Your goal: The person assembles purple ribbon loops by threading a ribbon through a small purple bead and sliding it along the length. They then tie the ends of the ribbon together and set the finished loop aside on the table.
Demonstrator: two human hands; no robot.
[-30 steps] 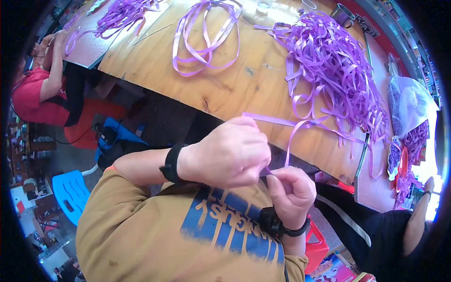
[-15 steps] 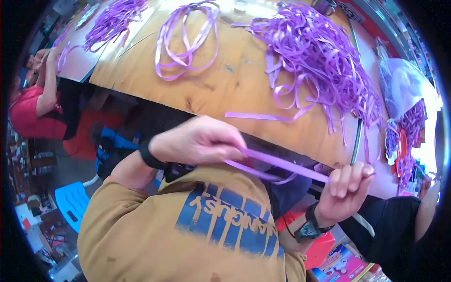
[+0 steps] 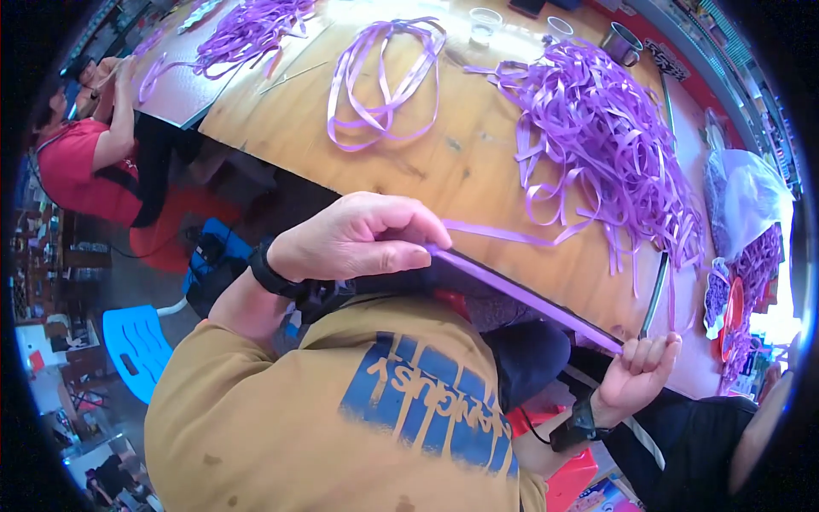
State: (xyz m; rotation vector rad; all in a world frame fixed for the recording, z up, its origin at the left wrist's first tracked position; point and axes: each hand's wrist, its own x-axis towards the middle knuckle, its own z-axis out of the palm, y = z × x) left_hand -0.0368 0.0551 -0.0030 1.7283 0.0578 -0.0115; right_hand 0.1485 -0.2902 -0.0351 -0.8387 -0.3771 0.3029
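Note:
A strip of purple ribbon (image 3: pixel 529 297) runs taut and slanting between my hands, just off the table's near edge. Its upper left end sits between the thumb and fingers of my left hand (image 3: pixel 363 239), which has a black band at the wrist. My right hand (image 3: pixel 640 371), lower and to the right, is closed in a fist around the other end. A large tangled heap of purple ribbon (image 3: pixel 597 145) lies on the table beyond, one loose strand (image 3: pixel 512 233) trailing toward my left hand. Farther left on the wood lies a loosely looped coil of ribbon (image 3: pixel 341 102).
The wooden table (image 3: pixel 478 183) carries clear cups (image 3: pixel 485 27) and a metal mug (image 3: pixel 621 43) at its far side. Another ribbon pile (image 3: pixel 252 38) lies far left, near a person in red (image 3: pixel 85 166). A blue stool (image 3: pixel 135 350) stands left; someone in black (image 3: pixel 699 444) sits right.
The ribbon between my hands is now one straight taut strip; its slack lower loop no longer shows. My right hand has moved lower in the picture. The view has shifted, showing more of the table's far side.

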